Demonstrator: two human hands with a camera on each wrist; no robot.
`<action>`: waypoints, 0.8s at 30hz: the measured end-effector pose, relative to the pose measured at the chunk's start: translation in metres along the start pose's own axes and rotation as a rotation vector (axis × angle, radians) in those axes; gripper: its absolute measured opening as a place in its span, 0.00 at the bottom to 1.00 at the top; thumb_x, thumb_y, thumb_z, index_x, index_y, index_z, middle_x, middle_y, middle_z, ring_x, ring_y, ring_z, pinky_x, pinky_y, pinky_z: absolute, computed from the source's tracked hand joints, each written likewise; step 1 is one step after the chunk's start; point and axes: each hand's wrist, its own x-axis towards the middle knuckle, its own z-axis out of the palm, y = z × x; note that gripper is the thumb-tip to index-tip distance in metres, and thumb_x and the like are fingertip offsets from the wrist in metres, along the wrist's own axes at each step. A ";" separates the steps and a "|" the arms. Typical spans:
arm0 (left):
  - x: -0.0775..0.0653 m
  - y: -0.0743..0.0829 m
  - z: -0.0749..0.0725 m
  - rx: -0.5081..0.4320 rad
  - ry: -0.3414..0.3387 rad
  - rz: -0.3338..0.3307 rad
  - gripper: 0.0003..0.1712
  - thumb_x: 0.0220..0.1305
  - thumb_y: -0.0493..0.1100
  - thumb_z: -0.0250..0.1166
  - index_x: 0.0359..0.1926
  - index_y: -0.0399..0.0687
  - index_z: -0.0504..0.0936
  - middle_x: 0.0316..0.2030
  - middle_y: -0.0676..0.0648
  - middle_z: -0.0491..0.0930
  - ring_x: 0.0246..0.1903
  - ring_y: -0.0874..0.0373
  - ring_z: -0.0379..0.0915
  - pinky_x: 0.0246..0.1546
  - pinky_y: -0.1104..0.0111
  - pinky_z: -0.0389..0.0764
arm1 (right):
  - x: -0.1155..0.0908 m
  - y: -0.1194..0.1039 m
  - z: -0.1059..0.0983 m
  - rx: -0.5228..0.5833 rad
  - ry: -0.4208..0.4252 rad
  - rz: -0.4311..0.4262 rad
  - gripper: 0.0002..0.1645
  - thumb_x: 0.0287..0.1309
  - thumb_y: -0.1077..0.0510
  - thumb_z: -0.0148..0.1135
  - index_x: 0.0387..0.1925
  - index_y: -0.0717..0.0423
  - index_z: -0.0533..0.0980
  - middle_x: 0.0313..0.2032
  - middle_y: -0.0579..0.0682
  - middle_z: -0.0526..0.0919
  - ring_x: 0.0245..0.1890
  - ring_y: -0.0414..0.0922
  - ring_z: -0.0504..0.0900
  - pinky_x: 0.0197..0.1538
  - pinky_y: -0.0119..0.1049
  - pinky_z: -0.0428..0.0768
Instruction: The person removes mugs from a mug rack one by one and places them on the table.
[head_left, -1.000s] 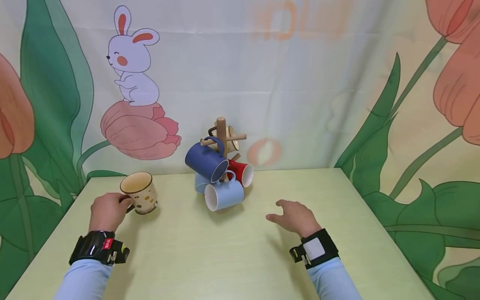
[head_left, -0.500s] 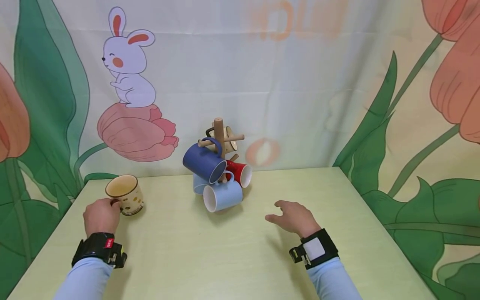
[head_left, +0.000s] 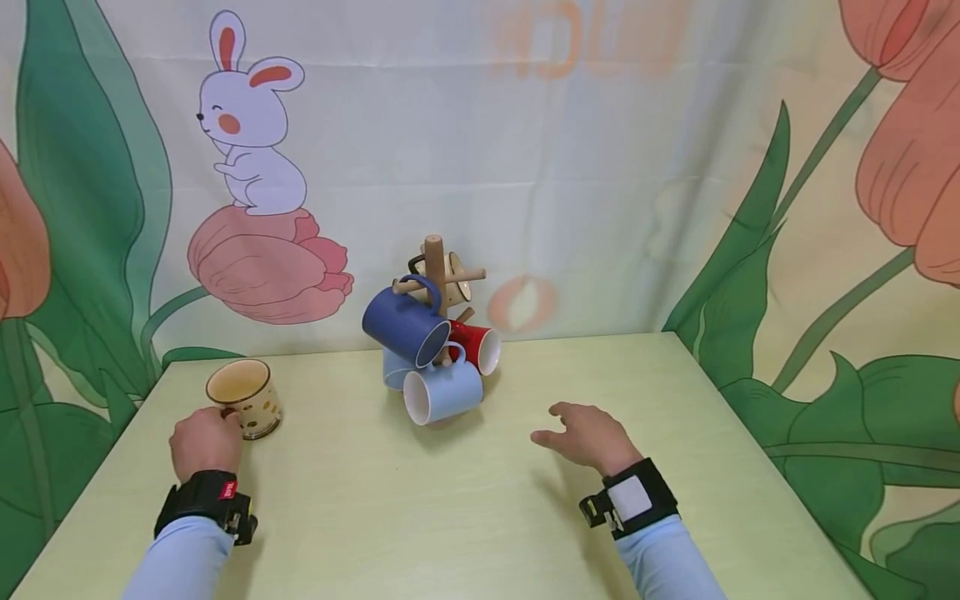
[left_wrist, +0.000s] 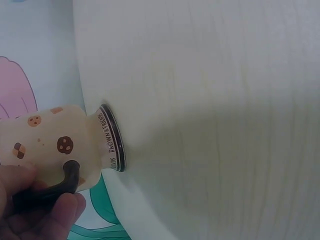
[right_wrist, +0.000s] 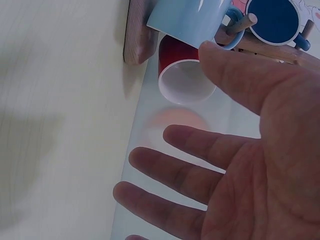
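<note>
My left hand (head_left: 206, 442) pinches the dark handle of a cream mug (head_left: 258, 407) with brown cookie prints, at the table's left side. In the left wrist view, thumb and fingers close round the mug's handle (left_wrist: 50, 192), and its dark-rimmed base is right at the tabletop. The mug stands upright, mouth up. My right hand (head_left: 588, 435) hovers over the right half of the table, fingers spread and holding nothing. Nearest to it are a light blue mug (head_left: 450, 392) and a red mug (head_left: 474, 343) on a wooden mug tree (head_left: 435, 258).
A dark blue mug (head_left: 401, 325) hangs by its handle on the tree's front left, and another cream mug (head_left: 459, 279) hangs behind the post. A second light blue mug (head_left: 395, 371) is partly hidden. The pale table (head_left: 420, 517) ends at a printed cloth backdrop (head_left: 600, 208).
The left hand has carried the cream mug left, then slightly down to the tabletop. The right hand has stayed in place.
</note>
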 end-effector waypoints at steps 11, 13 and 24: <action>0.004 0.003 0.001 -0.025 -0.053 -0.039 0.17 0.71 0.36 0.55 0.40 0.19 0.80 0.35 0.24 0.81 0.32 0.31 0.76 0.28 0.51 0.72 | -0.001 -0.001 0.002 0.016 -0.013 0.007 0.35 0.63 0.41 0.63 0.61 0.61 0.74 0.53 0.60 0.82 0.54 0.56 0.80 0.56 0.53 0.76; 0.004 0.003 0.001 -0.023 -0.057 -0.041 0.17 0.71 0.36 0.55 0.41 0.19 0.80 0.36 0.24 0.80 0.33 0.31 0.76 0.28 0.51 0.71 | -0.001 -0.001 0.003 0.018 -0.015 0.009 0.35 0.63 0.41 0.63 0.61 0.61 0.74 0.52 0.60 0.82 0.54 0.56 0.80 0.55 0.53 0.76; 0.004 0.004 0.001 -0.028 -0.062 -0.057 0.17 0.71 0.36 0.55 0.43 0.19 0.79 0.39 0.23 0.80 0.37 0.28 0.76 0.31 0.49 0.74 | -0.002 0.000 0.004 0.023 -0.018 0.007 0.35 0.63 0.41 0.63 0.61 0.61 0.74 0.52 0.60 0.82 0.54 0.56 0.80 0.55 0.53 0.76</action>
